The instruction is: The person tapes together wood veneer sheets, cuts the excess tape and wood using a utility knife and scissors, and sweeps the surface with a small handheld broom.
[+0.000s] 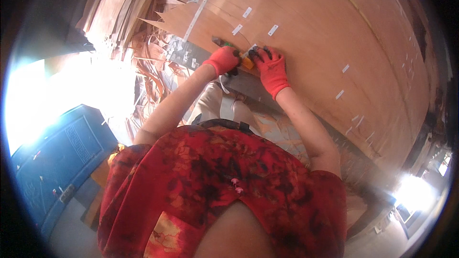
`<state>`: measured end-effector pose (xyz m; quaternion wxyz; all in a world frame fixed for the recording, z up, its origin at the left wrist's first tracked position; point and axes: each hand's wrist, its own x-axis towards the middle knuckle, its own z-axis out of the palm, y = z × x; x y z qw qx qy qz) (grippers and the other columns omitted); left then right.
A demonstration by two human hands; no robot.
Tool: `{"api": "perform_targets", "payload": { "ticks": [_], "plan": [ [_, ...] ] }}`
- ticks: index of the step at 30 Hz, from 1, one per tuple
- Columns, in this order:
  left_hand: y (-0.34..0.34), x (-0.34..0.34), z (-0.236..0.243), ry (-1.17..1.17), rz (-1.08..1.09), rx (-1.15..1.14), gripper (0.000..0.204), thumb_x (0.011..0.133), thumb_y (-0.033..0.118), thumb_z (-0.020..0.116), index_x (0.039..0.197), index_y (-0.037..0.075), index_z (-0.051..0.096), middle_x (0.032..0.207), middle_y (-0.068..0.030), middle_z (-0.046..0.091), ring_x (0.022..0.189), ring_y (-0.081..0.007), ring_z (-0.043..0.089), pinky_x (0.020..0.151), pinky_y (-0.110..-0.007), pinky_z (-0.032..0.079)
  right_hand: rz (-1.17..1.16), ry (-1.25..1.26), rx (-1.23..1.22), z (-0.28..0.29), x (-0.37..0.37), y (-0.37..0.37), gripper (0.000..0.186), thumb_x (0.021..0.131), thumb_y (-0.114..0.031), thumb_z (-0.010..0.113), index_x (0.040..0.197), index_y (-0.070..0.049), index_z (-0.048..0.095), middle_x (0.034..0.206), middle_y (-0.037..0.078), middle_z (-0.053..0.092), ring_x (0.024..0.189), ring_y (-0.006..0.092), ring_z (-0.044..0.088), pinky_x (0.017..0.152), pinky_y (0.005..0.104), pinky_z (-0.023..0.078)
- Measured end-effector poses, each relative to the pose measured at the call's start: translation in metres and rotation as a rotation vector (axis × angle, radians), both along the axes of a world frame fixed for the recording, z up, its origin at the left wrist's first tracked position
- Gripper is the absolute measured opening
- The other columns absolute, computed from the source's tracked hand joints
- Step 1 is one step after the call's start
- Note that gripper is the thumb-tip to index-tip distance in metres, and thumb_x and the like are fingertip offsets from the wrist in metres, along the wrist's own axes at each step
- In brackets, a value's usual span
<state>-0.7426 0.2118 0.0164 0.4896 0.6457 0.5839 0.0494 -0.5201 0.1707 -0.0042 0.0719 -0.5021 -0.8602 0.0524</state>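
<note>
My left hand (pixel 224 61), in a red glove with dark fingertips, is closed at the near edge of a large veneer sheet (pixel 315 33). A tool with a grey tip and a green part (pixel 219 41) sticks out of its grip; its exact kind is hidden. Below that hand hangs a white strip (pixel 224 85). My right hand (pixel 271 69), gloved the same way, lies on the sheet with fingers apart. Its fingertips touch a small piece of white tape (pixel 251 49). Between the hands sits an orange-yellow thing (pixel 247 62), partly covered.
White tape pieces (pixel 273 30) dot the sheet, and a longer white strip (pixel 195 19) runs near its torn left end. Veneer scraps (pixel 152 62) pile up at the left, below upright veneer sheets (pixel 122 7). A blue panelled object (pixel 62 155) stands at the lower left.
</note>
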Motion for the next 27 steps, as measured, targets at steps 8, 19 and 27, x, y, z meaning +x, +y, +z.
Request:
{"api": "perform_targets", "payload": {
  "ticks": [8,19,27],
  "plan": [
    [-0.035,-0.064,0.027,-0.408,0.389,-0.330,0.017,0.093,0.015,0.060,0.096,0.001,0.068,0.072,-0.0117,0.070,0.053,-0.0199,0.067,0.048,-0.030,0.052,-0.024,0.222,-0.048,0.034,0.000,0.005,0.041,0.084,-0.010,0.065,0.125,-0.015,0.065,0.131,0.005,0.059,0.124,0.0302,0.052,0.099,0.0460,0.043],
    [-0.095,-0.109,-0.015,-0.571,0.777,-0.304,0.020,0.098,0.018,0.060,0.094,0.000,0.068,0.071,-0.0140,0.070,0.052,-0.0216,0.066,0.047,-0.031,0.055,-0.080,0.147,-0.155,0.025,-0.058,0.005,0.054,0.084,-0.016,0.071,0.135,-0.009,0.054,0.127,0.013,0.058,0.112,0.0356,0.055,0.095,0.0464,0.047],
    [-0.093,-0.113,-0.036,-0.295,0.914,-0.414,0.037,0.092,0.034,0.071,0.087,-0.002,0.068,0.068,-0.0137,0.068,0.052,-0.0237,0.067,0.045,-0.034,0.055,-0.041,0.163,-0.206,0.028,-0.067,0.013,0.040,0.084,-0.010,0.067,0.123,-0.005,0.059,0.104,0.018,0.065,0.093,0.0364,0.064,0.081,0.0469,0.052]
  ]
}}
